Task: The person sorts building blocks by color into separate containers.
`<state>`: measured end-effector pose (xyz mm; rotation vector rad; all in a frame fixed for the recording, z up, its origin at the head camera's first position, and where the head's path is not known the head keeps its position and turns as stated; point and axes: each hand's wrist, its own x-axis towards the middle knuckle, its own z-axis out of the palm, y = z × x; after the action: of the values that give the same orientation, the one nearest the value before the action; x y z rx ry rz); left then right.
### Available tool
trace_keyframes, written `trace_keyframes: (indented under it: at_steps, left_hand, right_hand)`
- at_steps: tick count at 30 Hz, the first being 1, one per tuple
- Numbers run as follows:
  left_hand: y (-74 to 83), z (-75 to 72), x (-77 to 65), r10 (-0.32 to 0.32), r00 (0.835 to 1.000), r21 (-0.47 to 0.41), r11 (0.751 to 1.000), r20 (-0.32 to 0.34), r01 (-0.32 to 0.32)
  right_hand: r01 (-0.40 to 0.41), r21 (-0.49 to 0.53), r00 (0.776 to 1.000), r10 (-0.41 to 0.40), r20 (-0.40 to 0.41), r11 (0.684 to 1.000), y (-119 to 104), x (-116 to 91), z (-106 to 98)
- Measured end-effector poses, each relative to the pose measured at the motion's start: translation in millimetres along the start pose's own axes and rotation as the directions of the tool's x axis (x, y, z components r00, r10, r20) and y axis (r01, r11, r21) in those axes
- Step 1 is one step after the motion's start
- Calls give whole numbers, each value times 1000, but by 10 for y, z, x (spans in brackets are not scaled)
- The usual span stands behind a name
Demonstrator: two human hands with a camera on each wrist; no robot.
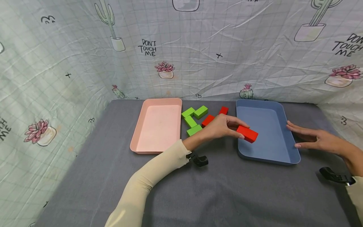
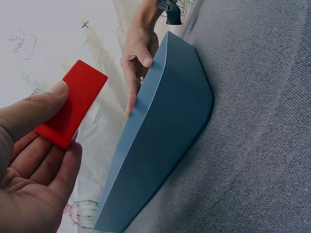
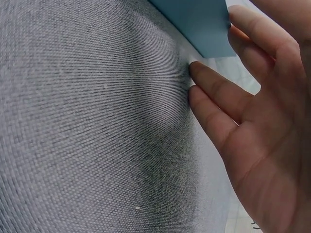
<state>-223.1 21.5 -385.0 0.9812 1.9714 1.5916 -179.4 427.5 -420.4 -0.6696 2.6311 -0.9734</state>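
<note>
The left hand (image 1: 222, 126) pinches a red block (image 1: 247, 134) above the blue tray (image 1: 269, 126), at whose right side the right hand (image 1: 321, 140) lies with fingers extended, the step apparently a carry, the next move likely calling for lowering and release.

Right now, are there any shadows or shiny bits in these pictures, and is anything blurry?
Head view: pale, shiny creases streak the upper backdrop; left wrist view: the red block has crisp edges, while the side of the blue tray facing the camera looks dim; right wrist view: a soft dark shadow crosses the grey cloth, whose weave looks fuzzier toward the left edge.
</note>
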Motion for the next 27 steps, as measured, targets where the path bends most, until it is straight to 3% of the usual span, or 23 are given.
trace_keyframes:
  at_steps: [13,21,27]
  left_hand:
    - [36,5,134,4,1000,110,994,-22,-2]
    - [86,6,233,-16,1000,60,998,-14,17]
    - [109,12,293,-5,1000,74,997,-13,6]
  right_hand:
    - [-40,-27,999,40,-7,999,17,3,-19]
    - [-22,-7,1000,22,-2,1000,12,20,-30]
    - [-3,1,1000,3,-6,1000,16,23,-33]
